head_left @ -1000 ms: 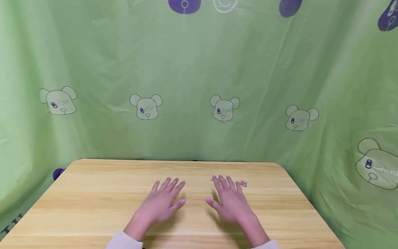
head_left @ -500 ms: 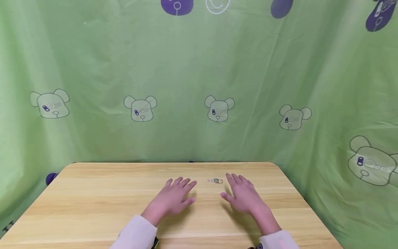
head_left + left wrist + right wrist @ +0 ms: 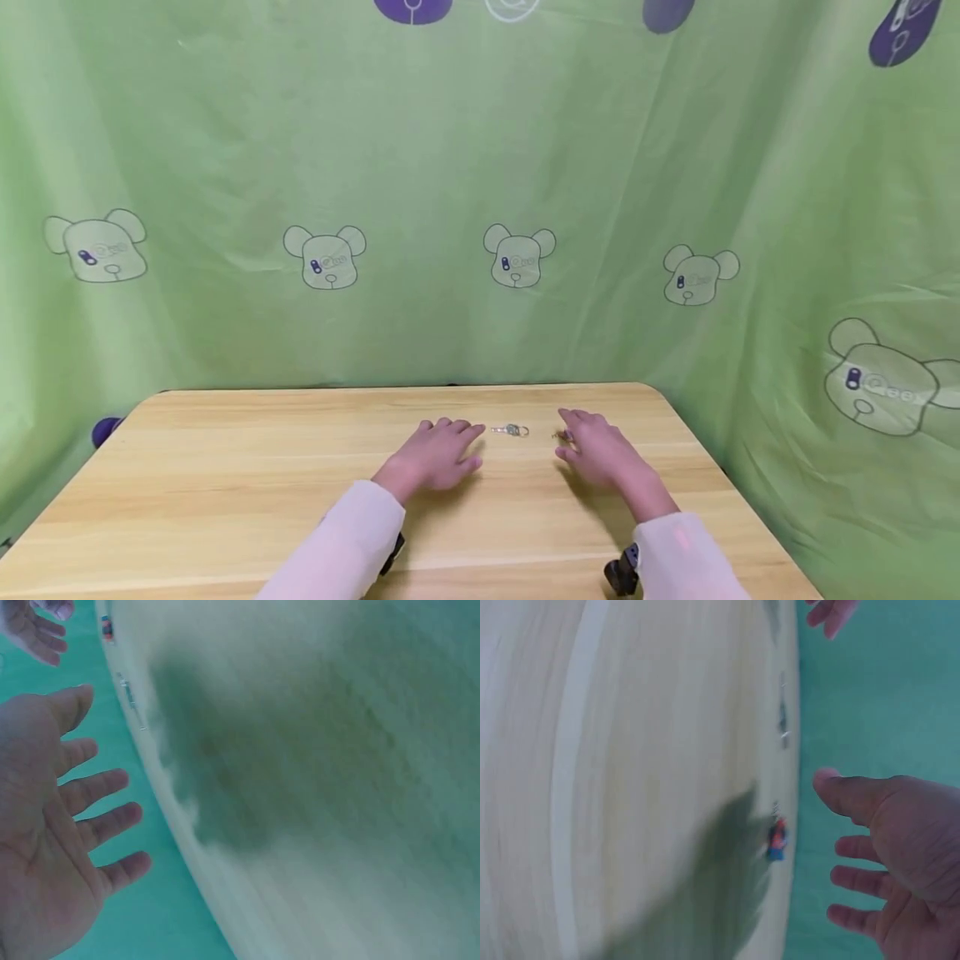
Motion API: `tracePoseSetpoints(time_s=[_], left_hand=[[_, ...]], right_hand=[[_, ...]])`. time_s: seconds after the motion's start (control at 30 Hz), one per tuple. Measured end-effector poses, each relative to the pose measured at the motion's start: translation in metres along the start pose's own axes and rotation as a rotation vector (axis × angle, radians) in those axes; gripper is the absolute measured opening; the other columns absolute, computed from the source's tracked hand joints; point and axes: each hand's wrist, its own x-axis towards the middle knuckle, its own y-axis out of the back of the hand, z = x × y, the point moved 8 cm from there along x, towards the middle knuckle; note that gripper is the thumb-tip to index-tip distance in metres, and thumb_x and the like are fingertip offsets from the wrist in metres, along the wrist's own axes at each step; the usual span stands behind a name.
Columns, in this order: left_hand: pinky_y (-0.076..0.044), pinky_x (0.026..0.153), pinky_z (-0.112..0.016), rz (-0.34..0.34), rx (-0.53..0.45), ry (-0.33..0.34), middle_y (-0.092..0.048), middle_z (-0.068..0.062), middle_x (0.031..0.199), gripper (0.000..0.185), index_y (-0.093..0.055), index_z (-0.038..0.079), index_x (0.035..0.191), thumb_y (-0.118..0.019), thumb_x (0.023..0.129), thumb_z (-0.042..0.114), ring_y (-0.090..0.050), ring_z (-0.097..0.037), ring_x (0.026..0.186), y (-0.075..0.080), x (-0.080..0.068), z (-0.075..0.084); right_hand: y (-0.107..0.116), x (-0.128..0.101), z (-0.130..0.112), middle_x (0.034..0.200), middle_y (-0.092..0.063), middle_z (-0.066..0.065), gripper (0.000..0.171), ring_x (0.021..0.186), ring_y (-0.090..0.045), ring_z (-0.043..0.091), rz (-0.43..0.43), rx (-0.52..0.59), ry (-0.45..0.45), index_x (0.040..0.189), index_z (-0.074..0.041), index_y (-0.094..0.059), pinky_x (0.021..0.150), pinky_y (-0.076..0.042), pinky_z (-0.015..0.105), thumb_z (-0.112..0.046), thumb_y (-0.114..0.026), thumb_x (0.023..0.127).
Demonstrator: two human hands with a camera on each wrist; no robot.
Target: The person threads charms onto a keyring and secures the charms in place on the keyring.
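Note:
On the wooden table [image 3: 225, 500] a small metal key on a ring [image 3: 510, 430] lies between my two hands. My left hand [image 3: 442, 450] hovers palm down just left of it, fingers straight and spread, holding nothing. Just right of the key is my right hand [image 3: 592, 446], also flat and empty. A tiny red and blue thing [image 3: 559, 435] lies by the right thumb. The left wrist view shows the spread left hand [image 3: 60, 825], the key [image 3: 129, 694] and the tiny thing [image 3: 107, 628]. In the right wrist view, the right hand [image 3: 885, 855] is beside the tiny thing [image 3: 777, 840] and the key [image 3: 783, 720].
A green curtain with bear prints [image 3: 517, 258] hangs close behind the table and wraps round both sides. A purple shape [image 3: 105, 430] shows past the table's far left corner. A black wrist camera [image 3: 622, 573] sits on my right sleeve.
Both hands have slid toward the table's far edge and drawn apart. The key, hidden under the right fingers a second ago, now lies bare between them.

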Motion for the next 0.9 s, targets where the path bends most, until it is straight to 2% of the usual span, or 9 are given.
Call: tracePoseSetpoints(time_s=[0.27,0.47,0.77,0.9], left_hand=[[-0.037,0.114,-0.054,-0.005,0.05,-0.027,-0.05,-0.006,0.153,0.055,-0.044,0.018,0.155,-0.052,0.106,0.042,-0.046,-0.028,0.14,-0.014,0.021,0.002],[-0.04,0.112,-0.052,0.031,0.073,-0.061,-0.051,-0.004,0.151,0.052,-0.047,0.019,0.153,-0.054,0.106,0.04,-0.047,-0.026,0.138,-0.016,0.037,0.01],[-0.038,0.114,-0.052,0.024,0.054,-0.07,-0.052,-0.001,0.151,0.048,-0.05,0.022,0.15,-0.054,0.106,0.039,-0.047,-0.024,0.138,-0.018,0.06,0.02],[-0.039,0.113,-0.052,0.03,0.04,-0.074,-0.053,0.0,0.149,0.046,-0.053,0.022,0.148,-0.056,0.105,0.037,-0.048,-0.022,0.137,-0.016,0.074,0.021]], right_hand=[[-0.016,0.009,0.017,0.133,-0.059,0.029,0.054,0.124,-0.055,0.05,-0.018,0.008,0.027,0.141,0.011,-0.05,0.107,-0.043,0.061,-0.015,-0.068,0.098],[-0.025,0.013,0.028,0.129,-0.062,0.025,0.049,0.119,-0.058,0.047,-0.02,0.001,0.014,0.14,0.007,-0.053,0.102,-0.046,0.061,-0.016,-0.068,0.099],[-0.033,0.022,0.029,0.111,-0.066,0.014,0.038,0.105,-0.062,0.038,-0.013,-0.009,0.047,0.131,-0.001,-0.062,0.09,-0.051,0.06,-0.016,-0.07,0.098],[-0.033,0.029,0.027,0.098,-0.063,0.005,0.022,0.093,-0.061,0.029,-0.015,-0.022,0.068,0.118,-0.006,-0.067,0.078,-0.053,0.053,-0.015,-0.069,0.098]])
